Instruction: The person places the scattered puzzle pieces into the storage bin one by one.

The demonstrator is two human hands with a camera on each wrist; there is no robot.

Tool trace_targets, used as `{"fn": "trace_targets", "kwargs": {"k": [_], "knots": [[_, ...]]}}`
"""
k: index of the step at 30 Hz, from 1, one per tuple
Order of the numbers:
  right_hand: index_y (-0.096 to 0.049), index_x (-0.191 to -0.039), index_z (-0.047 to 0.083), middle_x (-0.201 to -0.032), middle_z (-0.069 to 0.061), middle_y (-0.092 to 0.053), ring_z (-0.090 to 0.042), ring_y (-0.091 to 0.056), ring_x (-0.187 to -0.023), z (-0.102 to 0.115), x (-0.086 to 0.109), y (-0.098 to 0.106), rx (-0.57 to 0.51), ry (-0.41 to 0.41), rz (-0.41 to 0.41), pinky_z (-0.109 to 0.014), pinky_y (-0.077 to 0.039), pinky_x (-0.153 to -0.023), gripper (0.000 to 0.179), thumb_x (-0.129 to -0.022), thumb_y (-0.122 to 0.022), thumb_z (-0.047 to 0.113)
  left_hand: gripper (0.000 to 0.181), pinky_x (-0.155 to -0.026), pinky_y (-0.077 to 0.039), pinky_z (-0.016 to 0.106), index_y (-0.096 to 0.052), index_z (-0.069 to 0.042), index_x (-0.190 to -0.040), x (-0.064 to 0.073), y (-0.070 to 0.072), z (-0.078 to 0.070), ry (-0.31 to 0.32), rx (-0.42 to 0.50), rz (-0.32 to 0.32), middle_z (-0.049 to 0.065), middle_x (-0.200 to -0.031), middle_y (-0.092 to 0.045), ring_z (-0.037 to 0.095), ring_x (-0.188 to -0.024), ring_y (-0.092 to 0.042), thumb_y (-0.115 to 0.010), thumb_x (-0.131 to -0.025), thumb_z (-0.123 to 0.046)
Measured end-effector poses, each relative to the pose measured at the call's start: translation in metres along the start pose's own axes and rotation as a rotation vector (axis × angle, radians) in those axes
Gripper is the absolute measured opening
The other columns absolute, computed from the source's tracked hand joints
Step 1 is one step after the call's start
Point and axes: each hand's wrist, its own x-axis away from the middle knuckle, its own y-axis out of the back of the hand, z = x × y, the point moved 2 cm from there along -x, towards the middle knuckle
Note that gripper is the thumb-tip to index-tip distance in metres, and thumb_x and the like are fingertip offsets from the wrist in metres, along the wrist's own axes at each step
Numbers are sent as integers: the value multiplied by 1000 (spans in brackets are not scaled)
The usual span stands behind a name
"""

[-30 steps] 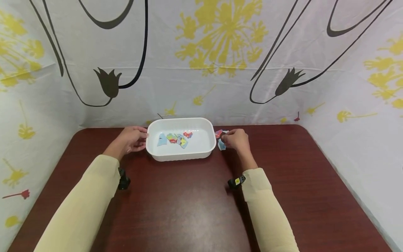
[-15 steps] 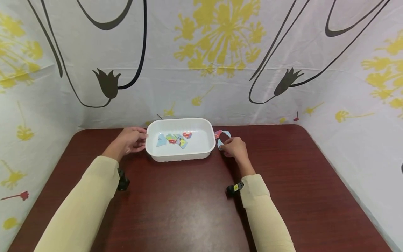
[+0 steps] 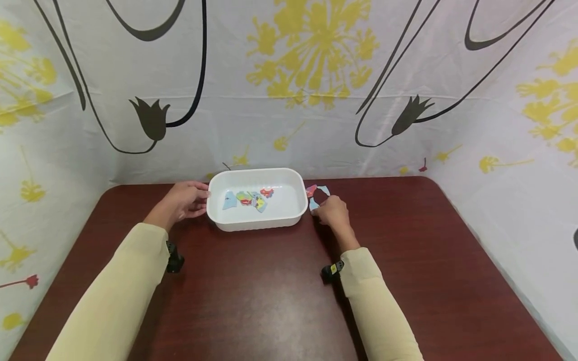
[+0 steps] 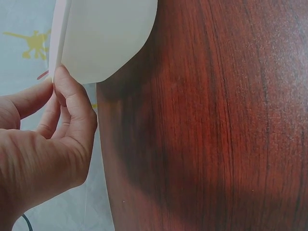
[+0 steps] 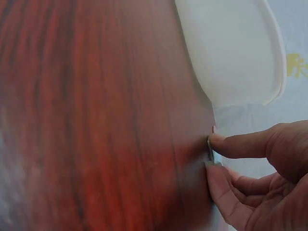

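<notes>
My left hand (image 3: pixel 184 201) pinches the left rim of a white plastic tray (image 3: pixel 285 208) between thumb and fingers. In the left wrist view, the hand (image 4: pixel 62 130) grips the rim from the end. Just right of the tray, my right hand (image 3: pixel 333 211) has thumb and finger on a flat light-blue puzzle piece (image 3: pixel 313 203). The right wrist view has that thin piece (image 5: pixel 210 149) edge-on between the fingertips, low at the table. Inside the tray lie a light-blue piece (image 3: pixel 229 200), a red piece (image 3: pixel 267 192) and some multicoloured pieces (image 3: pixel 259 202).
Beside the tray's right end are a red piece (image 3: pixel 311 190) and another light-blue piece (image 3: pixel 323 190). The dark reddish-brown table (image 3: pixel 253 291) ends close behind the tray, against a white cloth (image 3: pixel 271 125) with yellow and dark plant prints.
My right hand has moved slightly toward the front and left, to the near light-blue piece, uncovering the pieces behind it. The left hand keeps its hold on the tray.
</notes>
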Motion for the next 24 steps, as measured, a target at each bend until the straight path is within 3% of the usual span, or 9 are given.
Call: {"fn": "trace_targets", "kwargs": {"k": [12, 16, 24], "knots": [[-63, -105, 0, -103, -18, -62, -17, -63, -60, -2, -2, 2, -122, -43, -21, -26, -55, -53, 21, -85, -64, 6, 39, -80, -57, 31, -46, -8, -138, 1, 1, 0, 1, 10, 10, 12, -113, -53, 15, -77, -59, -52, -101, -17], [-59, -108, 2, -101, -18, -61, -17, -62, -64, -3, -2, 9, -182, -39, -47, -25, -54, -54, 22, -86, -58, 4, 39, -79, -57, 31, -46, -8, -138, 1, 0, 0, -6, 13, 11, 12, -112, -53, 15, -76, -59, -52, -101, -17], [-67, -107, 4, -96, -16, -64, -17, -61, -70, -2, -10, 27, -287, -15, -107, -22, -50, -55, 25, -86, -55, -1, 39, -74, -57, 29, -45, -8, -139, 0, 0, -1, -6, 5, 12, 13, -114, -53, 14, -76, -59, -52, -101, -17]]}}
